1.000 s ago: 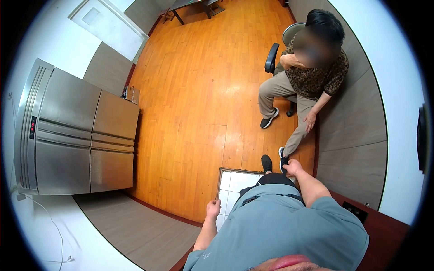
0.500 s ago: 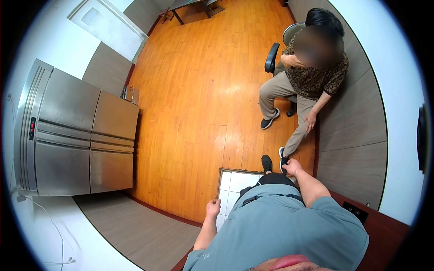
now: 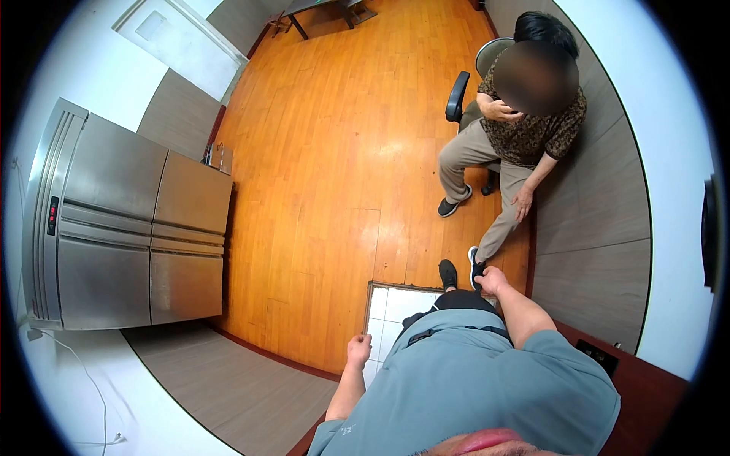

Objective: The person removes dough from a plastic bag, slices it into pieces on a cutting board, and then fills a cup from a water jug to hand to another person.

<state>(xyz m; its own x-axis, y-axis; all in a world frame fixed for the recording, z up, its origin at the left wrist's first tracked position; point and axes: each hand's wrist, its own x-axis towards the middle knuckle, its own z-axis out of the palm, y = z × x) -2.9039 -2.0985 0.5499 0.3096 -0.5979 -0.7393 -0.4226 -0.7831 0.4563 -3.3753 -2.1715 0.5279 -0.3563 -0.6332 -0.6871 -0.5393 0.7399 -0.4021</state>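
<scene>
My left hand (image 3: 359, 349) hangs low beside my body, its fingers curled in, over the edge between the wood floor (image 3: 304, 251) and the white tiles (image 3: 403, 305). Nothing shows in it. My right hand (image 3: 493, 280) is held in front of my right hip with the fingers closed together, and no object shows there either. In this view its fingertips overlap the seated person's black shoe (image 3: 477, 264). My own black shoe (image 3: 449, 274) stands on the wood floor, just left of that hand.
A person (image 3: 525, 137) sits on an office chair (image 3: 456, 96) by the right wall, one leg stretched towards me. At left stands a large steel refrigerator (image 3: 114, 220). A dark table (image 3: 319, 6) is at the far end, and a white cable (image 3: 85, 372) hangs at lower left.
The seated person's raised hand has shifted up towards the face. Both my hands have stayed where they were.
</scene>
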